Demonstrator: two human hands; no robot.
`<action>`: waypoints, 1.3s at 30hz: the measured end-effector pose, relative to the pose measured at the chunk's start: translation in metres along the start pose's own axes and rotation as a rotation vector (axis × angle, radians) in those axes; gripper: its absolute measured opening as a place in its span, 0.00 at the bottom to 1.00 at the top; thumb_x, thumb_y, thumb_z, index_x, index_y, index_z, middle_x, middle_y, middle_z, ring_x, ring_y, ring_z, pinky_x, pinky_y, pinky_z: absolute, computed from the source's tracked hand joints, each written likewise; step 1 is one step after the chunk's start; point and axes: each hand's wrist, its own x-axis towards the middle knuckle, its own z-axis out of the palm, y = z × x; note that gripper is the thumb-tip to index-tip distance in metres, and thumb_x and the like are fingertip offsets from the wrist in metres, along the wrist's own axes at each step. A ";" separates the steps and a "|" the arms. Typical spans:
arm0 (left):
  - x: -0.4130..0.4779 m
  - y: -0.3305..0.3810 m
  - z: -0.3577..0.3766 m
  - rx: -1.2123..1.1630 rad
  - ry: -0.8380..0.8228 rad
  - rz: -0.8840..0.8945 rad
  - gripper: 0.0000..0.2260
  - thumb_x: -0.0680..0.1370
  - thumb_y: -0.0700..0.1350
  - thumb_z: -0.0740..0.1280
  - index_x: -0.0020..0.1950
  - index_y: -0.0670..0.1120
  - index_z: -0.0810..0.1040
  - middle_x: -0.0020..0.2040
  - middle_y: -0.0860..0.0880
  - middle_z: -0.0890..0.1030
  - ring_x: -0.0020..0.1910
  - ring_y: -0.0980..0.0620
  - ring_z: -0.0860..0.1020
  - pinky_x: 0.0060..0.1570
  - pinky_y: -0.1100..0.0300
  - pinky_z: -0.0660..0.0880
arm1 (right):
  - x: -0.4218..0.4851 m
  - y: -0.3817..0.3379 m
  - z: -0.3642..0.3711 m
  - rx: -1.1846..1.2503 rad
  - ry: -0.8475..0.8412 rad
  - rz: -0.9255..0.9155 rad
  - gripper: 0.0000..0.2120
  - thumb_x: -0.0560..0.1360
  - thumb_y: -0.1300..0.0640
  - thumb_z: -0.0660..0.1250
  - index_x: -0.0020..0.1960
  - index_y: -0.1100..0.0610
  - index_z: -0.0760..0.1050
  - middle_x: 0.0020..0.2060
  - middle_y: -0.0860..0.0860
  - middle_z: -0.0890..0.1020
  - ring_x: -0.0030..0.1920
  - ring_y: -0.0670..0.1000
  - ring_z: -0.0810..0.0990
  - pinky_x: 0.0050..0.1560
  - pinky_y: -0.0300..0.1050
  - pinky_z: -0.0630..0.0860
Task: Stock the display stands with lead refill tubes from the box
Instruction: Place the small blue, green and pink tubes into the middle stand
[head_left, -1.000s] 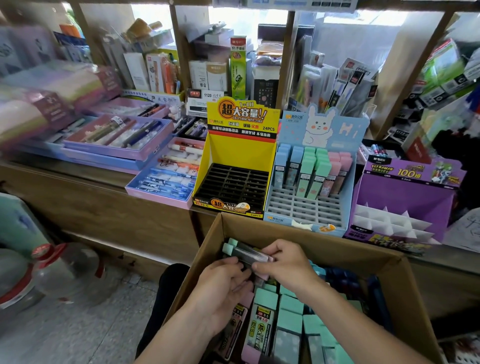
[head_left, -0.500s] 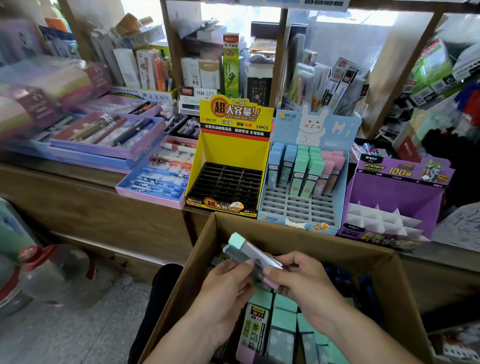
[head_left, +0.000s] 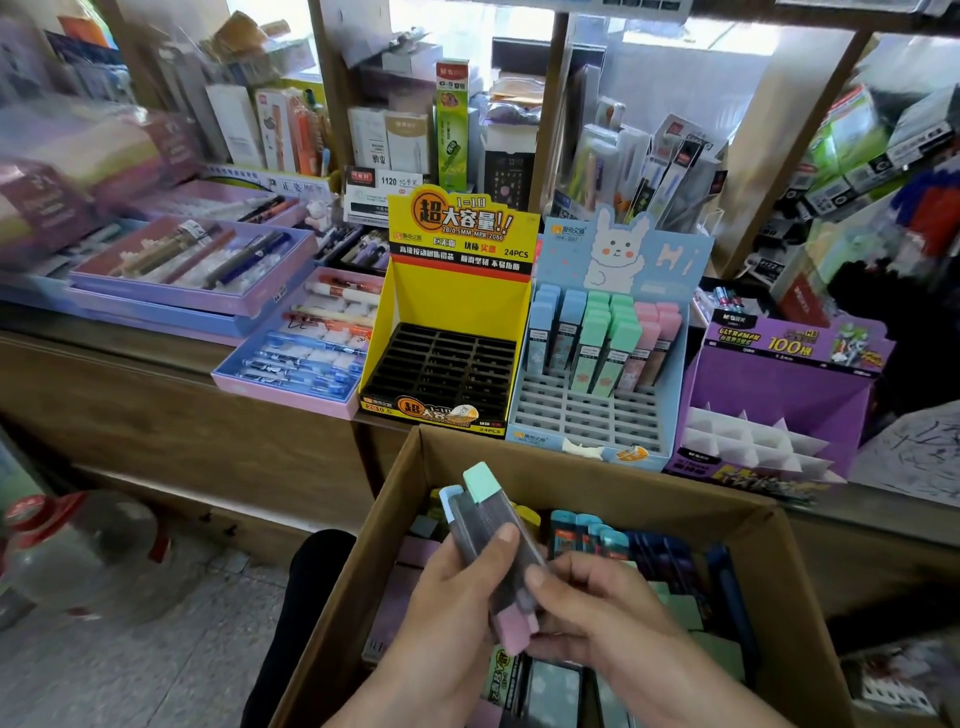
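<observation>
1. Box (head_left: 597, 483) sat below the counter (head_left: 156, 348). The blue stand (head_left: 587, 415) stood just past the box's far rim, front slots vacant.
2. Tube bundle (head_left: 480, 522) was above the box, long axis tilted up and away: green cap toward the stands, pink caps toward the person.
3. Left grip (head_left: 457, 613) clasped its middle and right grip (head_left: 597, 608) pinched the pink end. The right looked nearer the blue stand.
4. Tube count and labels: couldn't make out.

bare left hand (head_left: 457, 618) and right hand (head_left: 597, 613), black trouser leg (head_left: 306, 597).
</observation>
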 end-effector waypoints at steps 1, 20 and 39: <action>0.000 -0.001 0.000 0.024 -0.006 0.015 0.11 0.78 0.41 0.68 0.59 0.40 0.81 0.44 0.39 0.84 0.42 0.45 0.83 0.44 0.51 0.81 | -0.001 -0.002 -0.002 -0.090 0.023 -0.018 0.21 0.69 0.49 0.76 0.53 0.64 0.81 0.46 0.60 0.88 0.47 0.56 0.88 0.45 0.46 0.83; -0.005 0.000 -0.006 0.291 -0.130 -0.029 0.13 0.73 0.45 0.71 0.55 0.42 0.82 0.45 0.36 0.86 0.35 0.41 0.85 0.35 0.50 0.84 | 0.011 -0.017 -0.016 -0.111 0.046 -0.203 0.15 0.70 0.52 0.77 0.51 0.61 0.85 0.30 0.52 0.74 0.26 0.46 0.67 0.24 0.36 0.61; -0.005 0.006 -0.003 0.412 -0.039 -0.047 0.08 0.73 0.39 0.74 0.51 0.40 0.82 0.36 0.45 0.86 0.31 0.51 0.83 0.28 0.59 0.80 | 0.009 -0.025 -0.029 -0.065 0.050 -0.305 0.12 0.77 0.60 0.73 0.59 0.53 0.85 0.44 0.55 0.87 0.42 0.50 0.83 0.41 0.40 0.79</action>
